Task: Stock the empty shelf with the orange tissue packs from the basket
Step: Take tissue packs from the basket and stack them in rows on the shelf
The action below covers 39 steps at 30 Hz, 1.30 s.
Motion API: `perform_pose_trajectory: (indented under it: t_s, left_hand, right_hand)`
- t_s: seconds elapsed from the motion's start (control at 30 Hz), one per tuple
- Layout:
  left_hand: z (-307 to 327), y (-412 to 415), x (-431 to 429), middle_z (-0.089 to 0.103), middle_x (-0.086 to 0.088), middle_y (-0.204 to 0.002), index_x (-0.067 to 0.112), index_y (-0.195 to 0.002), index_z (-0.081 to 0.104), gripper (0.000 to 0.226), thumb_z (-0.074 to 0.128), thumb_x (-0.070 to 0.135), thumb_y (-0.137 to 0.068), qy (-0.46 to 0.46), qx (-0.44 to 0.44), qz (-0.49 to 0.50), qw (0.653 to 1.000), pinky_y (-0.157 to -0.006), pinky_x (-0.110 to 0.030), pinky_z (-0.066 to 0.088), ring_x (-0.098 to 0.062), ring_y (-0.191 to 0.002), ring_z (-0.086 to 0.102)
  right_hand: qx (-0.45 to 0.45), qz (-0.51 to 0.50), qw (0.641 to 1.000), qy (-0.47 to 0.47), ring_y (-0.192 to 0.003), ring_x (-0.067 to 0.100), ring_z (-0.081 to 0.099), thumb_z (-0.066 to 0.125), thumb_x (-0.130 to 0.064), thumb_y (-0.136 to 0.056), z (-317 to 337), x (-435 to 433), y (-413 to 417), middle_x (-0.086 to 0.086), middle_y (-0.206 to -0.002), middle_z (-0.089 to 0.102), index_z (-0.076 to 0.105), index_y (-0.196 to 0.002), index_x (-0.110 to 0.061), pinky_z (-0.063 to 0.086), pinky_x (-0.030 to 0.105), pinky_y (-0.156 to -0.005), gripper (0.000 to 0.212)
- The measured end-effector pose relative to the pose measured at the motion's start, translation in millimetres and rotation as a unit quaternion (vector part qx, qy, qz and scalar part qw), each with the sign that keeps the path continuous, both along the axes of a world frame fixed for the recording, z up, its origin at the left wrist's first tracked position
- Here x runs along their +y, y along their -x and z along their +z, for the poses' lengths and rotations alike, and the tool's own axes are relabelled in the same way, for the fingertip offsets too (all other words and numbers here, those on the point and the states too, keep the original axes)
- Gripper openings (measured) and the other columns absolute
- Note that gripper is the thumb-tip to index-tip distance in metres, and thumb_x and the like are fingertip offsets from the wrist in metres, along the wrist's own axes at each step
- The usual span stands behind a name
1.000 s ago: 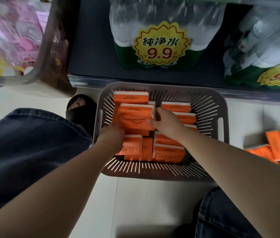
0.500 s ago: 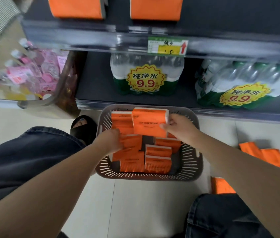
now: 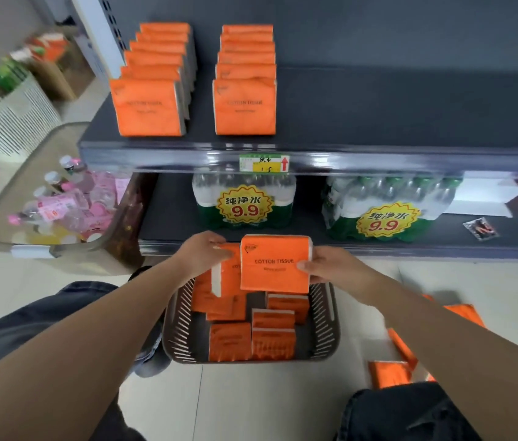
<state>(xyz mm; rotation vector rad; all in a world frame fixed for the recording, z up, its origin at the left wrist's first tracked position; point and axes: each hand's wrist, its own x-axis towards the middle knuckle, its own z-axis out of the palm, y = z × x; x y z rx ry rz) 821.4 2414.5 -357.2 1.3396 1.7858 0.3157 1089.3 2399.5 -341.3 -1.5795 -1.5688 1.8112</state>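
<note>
My right hand (image 3: 330, 267) grips an orange tissue pack (image 3: 275, 265) by its right edge, held upright above the basket. My left hand (image 3: 205, 253) holds a second orange pack (image 3: 226, 278) from the top, partly hidden behind the first. Below them the brown slatted basket (image 3: 324, 316) on the floor holds several more orange packs (image 3: 252, 332). On the dark upper shelf (image 3: 394, 116) two rows of orange packs stand upright, a left row (image 3: 149, 106) and a right row (image 3: 245, 105); the shelf to their right is bare.
Shrink-wrapped water bottle packs (image 3: 245, 205) with 9.9 price stickers sit on the lower shelf. A clear bin of pink bottles (image 3: 60, 211) stands at the left, a white basket (image 3: 6, 122) behind it. Loose orange packs (image 3: 391, 372) lie on the floor at the right.
Both hands lifted a pack each out of the basket and raised them. The view tilted up, so the upper shelf with its two rows came into sight.
</note>
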Motion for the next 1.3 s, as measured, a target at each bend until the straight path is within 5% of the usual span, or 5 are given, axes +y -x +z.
perform_pose_trajectory:
  t_s: [0.33, 0.77, 0.93, 1.07, 1.3]
  left_hand:
    - [39, -38, 7, 0.077, -0.004, -0.092, 0.012, -0.105, 0.066, 0.019, 0.064, 0.025, -0.091, -0.012, -0.273, 0.085, 0.958, -0.081, -0.037, 0.057, -0.017, -0.083, 0.074]
    - [116, -104, 34, 0.072, -0.003, -0.079, 0.010, -0.093, 0.072, 0.022, 0.060, 0.029, -0.093, -0.060, -0.379, 0.098, 0.918, -0.073, -0.034, 0.052, -0.022, -0.083, 0.065]
    - [144, -127, 48, 0.075, 0.000, -0.074, 0.015, -0.085, 0.068, 0.028, 0.053, 0.037, -0.096, -0.063, -0.425, 0.106, 0.897, -0.054, -0.024, 0.055, -0.013, -0.069, 0.072]
    - [160, -138, 59, 0.075, -0.006, -0.103, 0.020, -0.094, 0.073, 0.045, 0.061, 0.061, -0.080, -0.080, -0.412, 0.014, 0.908, -0.080, -0.037, 0.057, -0.019, -0.096, 0.072]
    - [165, -150, 93, 0.064, -0.012, -0.127, 0.013, -0.134, 0.051, 0.049, 0.064, 0.031, -0.090, -0.082, -0.384, -0.045, 0.919, -0.105, -0.050, 0.044, -0.026, -0.114, 0.063]
  right_hand:
    - [0.067, -0.058, 0.996, -0.018, -0.106, 0.023, 0.066, 0.060, -0.026, -0.091, 42, -13, -27, 0.009, -0.118, 0.067, 0.056, -0.126, -0.007, 0.050, 0.042, -0.098, 0.040]
    - [0.094, -0.170, 0.977, -0.092, -0.106, 0.027, 0.064, 0.055, -0.017, -0.095, 94, 6, -54, 0.011, -0.118, 0.066, 0.058, -0.123, -0.009, 0.053, 0.046, -0.092, 0.030]
    - [0.104, -0.189, 0.971, -0.108, -0.105, 0.027, 0.063, 0.055, -0.018, -0.095, 115, 26, -64, 0.010, -0.117, 0.065, 0.058, -0.123, -0.012, 0.056, 0.036, -0.079, 0.029]
    - [0.108, -0.211, 0.963, -0.127, -0.098, 0.024, 0.065, 0.054, -0.017, -0.094, 125, 41, -73, 0.008, -0.111, 0.067, 0.062, -0.111, -0.017, 0.054, 0.032, -0.072, 0.018]
    - [0.070, -0.224, 0.955, -0.181, -0.102, 0.021, 0.064, 0.056, -0.019, -0.093, 136, 76, -87, 0.004, -0.113, 0.067, 0.060, -0.118, -0.014, 0.054, 0.036, -0.082, 0.026]
